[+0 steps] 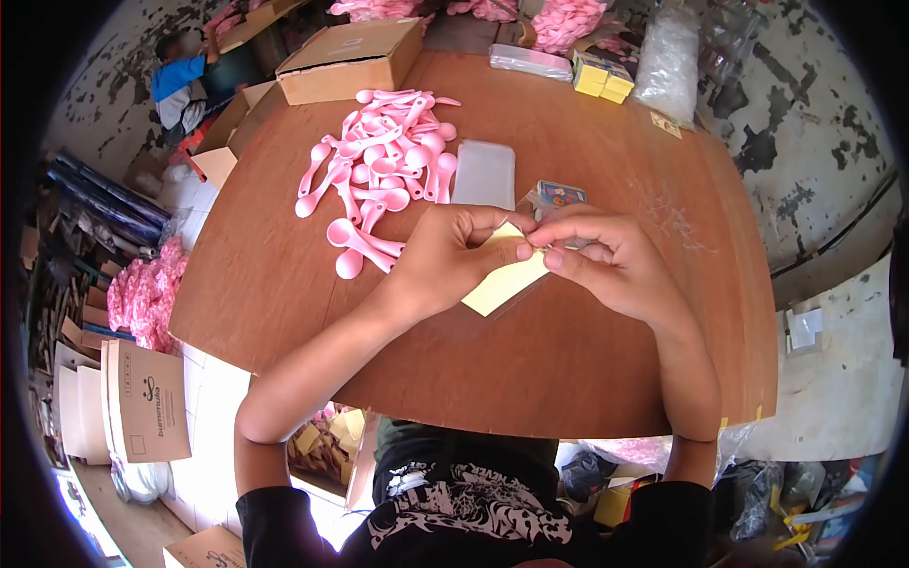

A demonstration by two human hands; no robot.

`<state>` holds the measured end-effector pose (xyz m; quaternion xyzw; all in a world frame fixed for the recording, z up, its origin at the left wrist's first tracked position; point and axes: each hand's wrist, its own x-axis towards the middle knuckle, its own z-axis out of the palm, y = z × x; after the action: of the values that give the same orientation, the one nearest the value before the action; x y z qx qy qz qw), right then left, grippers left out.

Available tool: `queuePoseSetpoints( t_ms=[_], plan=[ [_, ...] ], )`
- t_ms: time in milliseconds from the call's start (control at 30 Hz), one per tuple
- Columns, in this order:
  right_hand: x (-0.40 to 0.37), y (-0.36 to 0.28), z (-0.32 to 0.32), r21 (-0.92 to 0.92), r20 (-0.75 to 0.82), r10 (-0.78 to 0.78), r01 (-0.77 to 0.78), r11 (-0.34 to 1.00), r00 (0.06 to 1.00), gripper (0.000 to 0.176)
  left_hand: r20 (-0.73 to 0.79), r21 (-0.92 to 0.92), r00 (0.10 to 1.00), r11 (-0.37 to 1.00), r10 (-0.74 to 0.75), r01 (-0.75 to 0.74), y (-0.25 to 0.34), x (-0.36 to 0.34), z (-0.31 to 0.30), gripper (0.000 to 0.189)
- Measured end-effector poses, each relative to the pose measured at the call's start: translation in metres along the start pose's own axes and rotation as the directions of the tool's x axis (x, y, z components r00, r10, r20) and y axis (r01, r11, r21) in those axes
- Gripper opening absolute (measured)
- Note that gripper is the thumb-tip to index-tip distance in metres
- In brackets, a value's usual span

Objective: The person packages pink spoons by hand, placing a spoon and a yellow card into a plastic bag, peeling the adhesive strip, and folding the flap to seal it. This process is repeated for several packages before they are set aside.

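My left hand (440, 260) pinches a yellow card (507, 284) that sits in a clear plastic bag, its thumb lying along the top. At the bag's upper end, my right hand (611, 260) has thumb and fingers pressed together on the bag's edge; the exact grip is partly hidden. Just beyond the hands lie a stack of clear plastic bags (485, 170) and a small blue printed card (561, 193), partly covered by loose plastic. A heap of pink spoons (388, 156) spreads left of the bags, and its nearest spoons lie close to my left wrist.
A closed cardboard box (350, 62) stands at the table's (568, 369) far left. Along the far right edge are yellow card stacks (602, 78) and a clear bundle of plastic (668, 66). Another person (182, 80) is at the back left. Cartons (147, 402) stand on the floor.
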<state>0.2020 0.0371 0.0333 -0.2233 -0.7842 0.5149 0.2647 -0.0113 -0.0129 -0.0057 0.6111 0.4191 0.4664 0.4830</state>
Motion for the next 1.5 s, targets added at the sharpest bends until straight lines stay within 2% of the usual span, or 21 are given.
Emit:
queuePoseSetpoints(
  t_ms=[133,267,300,333,533,600,667,733,767,800,833,867,900,933,1000,1033,1133,1267,1333,1467,1500],
  plan=[
    [0.001,0.007,-0.001,-0.049,0.017,-0.066,0.067,0.997,0.998,0.021,-0.025,-0.024,0.994,0.994,0.102,-0.103,-0.002,0.001,0.006,0.027],
    [-0.001,0.000,0.003,-0.037,0.160,0.164,-0.160,0.986,0.973,0.024,-0.009,-0.053,1.000,0.998,0.018,-0.018,0.007,-0.001,0.008,0.032],
    [-0.001,-0.001,0.004,-0.034,0.190,0.255,-0.253,0.967,0.948,0.025,-0.027,-0.022,0.995,0.995,0.096,-0.096,0.004,0.002,0.010,0.032],
    [0.000,0.000,0.005,-0.032,0.194,0.255,-0.254,0.967,0.947,0.025,-0.042,0.012,0.984,0.985,0.174,-0.174,0.003,0.003,0.012,0.032],
    [0.000,0.013,0.006,-0.063,0.207,0.239,-0.231,0.971,0.949,0.021,-0.004,0.115,0.965,0.959,0.262,-0.259,0.000,-0.002,0.011,0.038],
    [0.003,0.019,0.004,0.030,0.153,0.118,-0.124,0.992,0.981,0.020,0.053,0.149,0.965,0.953,0.258,-0.263,0.000,-0.008,0.004,0.046],
    [0.006,0.013,0.007,0.079,-0.146,0.060,-0.049,0.996,0.987,0.019,0.149,0.369,0.983,0.929,-0.103,0.042,-0.003,-0.016,-0.007,0.049],
    [0.017,0.013,0.005,0.082,-0.356,0.071,-0.044,0.996,0.932,0.019,0.217,0.390,0.975,0.920,-0.059,-0.031,-0.004,-0.021,-0.013,0.044],
    [0.026,0.018,0.008,0.083,-0.347,0.070,-0.044,0.996,0.935,0.019,0.369,0.312,0.918,0.950,-0.146,0.025,-0.007,-0.024,-0.015,0.049],
    [0.035,0.028,0.012,-0.029,-0.323,-0.026,0.017,0.999,0.946,0.018,0.517,0.242,0.830,0.966,-0.210,0.094,-0.009,-0.027,-0.017,0.054],
    [0.045,0.036,0.019,-0.139,-0.288,-0.121,0.084,0.987,0.950,0.017,0.601,0.225,0.783,0.974,-0.162,0.029,-0.012,-0.027,-0.018,0.053],
    [0.056,0.041,0.032,-0.264,-0.223,-0.234,0.172,0.949,0.946,0.012,0.628,0.174,0.775,0.957,0.073,-0.231,-0.031,-0.028,-0.016,0.052],
    [0.067,0.037,0.048,-0.346,-0.126,-0.284,0.226,0.911,0.951,0.010,0.678,0.206,0.735,0.955,0.018,-0.214,-0.028,-0.027,-0.016,0.051],
    [0.077,0.042,0.065,-0.255,-0.060,-0.221,0.199,0.946,0.973,0.011,0.723,0.240,0.690,0.950,-0.039,-0.198,-0.020,-0.026,-0.017,0.050],
    [0.099,0.055,0.092,-0.564,0.131,-0.320,0.336,0.754,0.938,0.016,0.722,0.299,0.686,0.936,-0.094,-0.186,-0.004,-0.028,-0.020,0.048],
    [0.108,0.060,0.107,-0.638,0.138,-0.318,0.330,0.696,0.938,0.021,0.721,0.329,0.679,0.930,-0.135,-0.164,0.000,-0.029,-0.020,0.049],
    [0.130,0.057,0.132,-0.796,0.179,-0.157,0.237,0.557,0.971,0.032,0.722,0.361,0.681,0.908,-0.127,-0.213,-0.006,-0.033,-0.022,0.050],
    [0.145,0.067,0.142,-0.767,0.183,-0.183,0.257,0.588,0.966,0.028,0.767,0.353,0.626,0.907,-0.141,-0.228,-0.004,-0.033,-0.026,0.049],
    [0.147,0.069,0.146,-0.828,0.194,-0.185,0.263,0.496,0.963,0.020,0.759,0.328,0.649,0.893,-0.054,-0.309,-0.009,-0.034,-0.025,0.041],
    [0.145,0.075,0.141,-0.844,0.179,-0.296,0.301,0.444,0.938,0.016,0.749,0.311,0.661,0.909,-0.053,-0.279,-0.006,-0.034,-0.023,0.041],
    [0.141,0.068,0.135,-0.799,0.075,-0.311,0.244,0.549,0.947,0.016,0.735,0.308,0.675,0.918,-0.062,-0.251,-0.007,-0.034,-0.024,0.041]
  ],
)
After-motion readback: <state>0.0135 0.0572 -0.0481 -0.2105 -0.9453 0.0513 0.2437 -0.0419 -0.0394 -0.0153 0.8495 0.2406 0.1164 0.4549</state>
